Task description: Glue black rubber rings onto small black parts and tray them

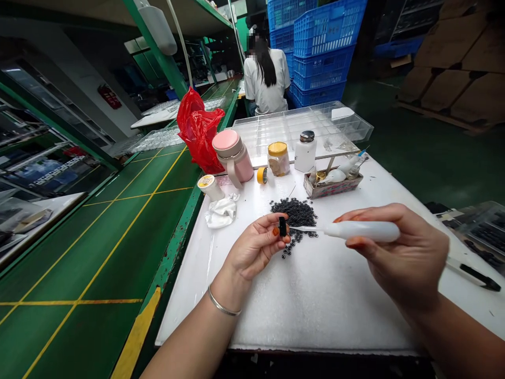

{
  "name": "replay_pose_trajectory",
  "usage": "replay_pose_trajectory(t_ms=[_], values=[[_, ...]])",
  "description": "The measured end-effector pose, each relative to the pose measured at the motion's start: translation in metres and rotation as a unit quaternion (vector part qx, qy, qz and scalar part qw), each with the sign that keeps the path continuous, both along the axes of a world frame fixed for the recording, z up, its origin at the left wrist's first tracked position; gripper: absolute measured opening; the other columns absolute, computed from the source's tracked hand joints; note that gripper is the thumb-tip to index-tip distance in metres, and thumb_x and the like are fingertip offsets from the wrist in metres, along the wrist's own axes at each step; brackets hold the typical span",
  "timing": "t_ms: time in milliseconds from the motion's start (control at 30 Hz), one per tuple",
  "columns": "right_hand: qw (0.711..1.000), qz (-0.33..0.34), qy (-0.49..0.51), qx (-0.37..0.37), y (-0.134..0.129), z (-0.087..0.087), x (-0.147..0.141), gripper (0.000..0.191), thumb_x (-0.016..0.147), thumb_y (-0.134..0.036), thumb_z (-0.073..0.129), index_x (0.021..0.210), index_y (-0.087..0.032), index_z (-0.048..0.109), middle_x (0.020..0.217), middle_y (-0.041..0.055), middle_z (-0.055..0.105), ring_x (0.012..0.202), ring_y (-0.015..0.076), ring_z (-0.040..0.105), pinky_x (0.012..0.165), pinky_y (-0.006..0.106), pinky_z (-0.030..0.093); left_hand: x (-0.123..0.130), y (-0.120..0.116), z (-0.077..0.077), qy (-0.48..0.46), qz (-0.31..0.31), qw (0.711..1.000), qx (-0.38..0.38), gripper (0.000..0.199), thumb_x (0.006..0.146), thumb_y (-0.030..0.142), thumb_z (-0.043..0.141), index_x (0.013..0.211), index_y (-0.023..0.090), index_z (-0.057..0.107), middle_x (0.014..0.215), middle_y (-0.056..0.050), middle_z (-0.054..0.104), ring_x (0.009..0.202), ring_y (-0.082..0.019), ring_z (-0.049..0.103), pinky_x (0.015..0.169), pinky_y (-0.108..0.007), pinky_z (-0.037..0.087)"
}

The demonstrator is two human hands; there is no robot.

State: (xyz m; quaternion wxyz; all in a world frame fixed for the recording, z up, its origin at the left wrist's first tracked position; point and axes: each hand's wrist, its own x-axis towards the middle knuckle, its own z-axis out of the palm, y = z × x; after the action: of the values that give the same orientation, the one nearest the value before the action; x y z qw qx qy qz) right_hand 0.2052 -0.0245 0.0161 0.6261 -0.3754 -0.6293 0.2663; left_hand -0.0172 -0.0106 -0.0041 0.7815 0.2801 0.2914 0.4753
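Observation:
Between the thumb and fingers of my left hand (256, 245) is a small black part (282, 226), held above the white tabletop (307, 300). My right hand (398, 247) grips a white squeeze bottle (363, 230) lying level, its thin nozzle pointing left at the black part. Whether the nozzle tip touches the part, I cannot tell. Just behind my left hand and the nozzle, a pile of small black rings (294, 210) is spread on the table, with several loose ones nearer to me.
Behind the pile stand a pink mug (239, 158), a yellow-lidded jar (278, 159), a white bottle (305, 152) and a small box (335, 187) of tools. A crumpled tissue (221, 211) lies left. Farther back are a clear divided tray (303, 123) and a seated person.

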Motion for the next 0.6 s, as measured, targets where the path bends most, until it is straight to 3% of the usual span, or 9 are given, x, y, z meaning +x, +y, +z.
replay_pose_trajectory(t_ms=[100, 200, 367, 433, 533, 600], values=[[0.998, -0.025, -0.003, 0.054, -0.005, 0.0, 0.0, 0.023, 0.072, -0.03, 0.08, 0.092, -0.026, 0.069, 0.088, 0.005, 0.069, 0.083, 0.0246, 0.065, 0.071, 0.037, 0.052, 0.001, 0.0, -0.001, 0.002, 0.0, 1.0, -0.003, 0.034, 0.071, 0.012, 0.078, 0.103, 0.014, 0.066, 0.085, -0.004, 0.065, 0.072, -0.011, 0.067, 0.065, -0.013, 0.055], [0.998, -0.023, -0.006, 0.062, -0.005, 0.0, -0.002, 0.02, 0.076, -0.032, 0.077, 0.094, -0.026, 0.07, 0.088, 0.0064, 0.069, 0.082, 0.0259, 0.064, 0.071, 0.04, 0.05, 0.001, 0.001, -0.002, 0.003, 0.003, 1.0, -0.01, 0.031, 0.071, 0.011, 0.078, 0.099, 0.013, 0.067, 0.084, -0.004, 0.066, 0.072, -0.011, 0.067, 0.063, -0.013, 0.055], [0.992, -0.044, 0.116, -0.019, 0.016, 0.0, 0.007, 0.025, 0.076, -0.025, 0.075, 0.094, -0.024, 0.057, 0.093, 0.0053, 0.065, 0.07, 0.0194, 0.062, 0.056, 0.032, 0.048, 0.0, 0.002, -0.001, 0.018, 0.012, 1.0, -0.022, 0.026, 0.069, 0.011, 0.08, 0.092, 0.012, 0.07, 0.083, -0.005, 0.067, 0.07, -0.011, 0.066, 0.062, -0.013, 0.056], [0.988, -0.057, 0.125, -0.066, 0.031, 0.0, 0.022, 0.034, 0.072, -0.023, 0.076, 0.093, -0.025, 0.049, 0.092, 0.0022, 0.062, 0.073, 0.0178, 0.061, 0.059, 0.03, 0.048, 0.0, 0.003, 0.0, 0.031, 0.021, 0.999, -0.023, 0.023, 0.069, 0.01, 0.079, 0.09, 0.011, 0.07, 0.082, -0.005, 0.067, 0.07, -0.011, 0.066, 0.059, -0.012, 0.055], [0.985, -0.113, -0.034, -0.127, 0.051, -0.001, 0.05, 0.03, 0.071, -0.025, 0.073, 0.09, -0.023, 0.05, 0.086, 0.0001, 0.059, 0.075, 0.017, 0.057, 0.066, 0.029, 0.044, -0.001, 0.004, 0.001, 0.042, 0.033, 0.998, -0.026, 0.023, 0.067, 0.01, 0.081, 0.087, 0.011, 0.069, 0.083, -0.005, 0.068, 0.07, -0.012, 0.066, 0.058, -0.012, 0.055], [0.952, -0.149, -0.204, -0.174, 0.06, -0.004, 0.066, 0.015, 0.074, -0.027, 0.068, 0.084, -0.022, 0.058, 0.078, 0.0, 0.059, 0.07, 0.0167, 0.055, 0.063, 0.029, 0.039, -0.002, 0.004, 0.002, 0.045, 0.036, 0.998, -0.028, 0.025, 0.065, 0.011, 0.082, 0.086, 0.012, 0.07, 0.084, -0.006, 0.068, 0.07, -0.012, 0.067, 0.058, -0.012, 0.056]])
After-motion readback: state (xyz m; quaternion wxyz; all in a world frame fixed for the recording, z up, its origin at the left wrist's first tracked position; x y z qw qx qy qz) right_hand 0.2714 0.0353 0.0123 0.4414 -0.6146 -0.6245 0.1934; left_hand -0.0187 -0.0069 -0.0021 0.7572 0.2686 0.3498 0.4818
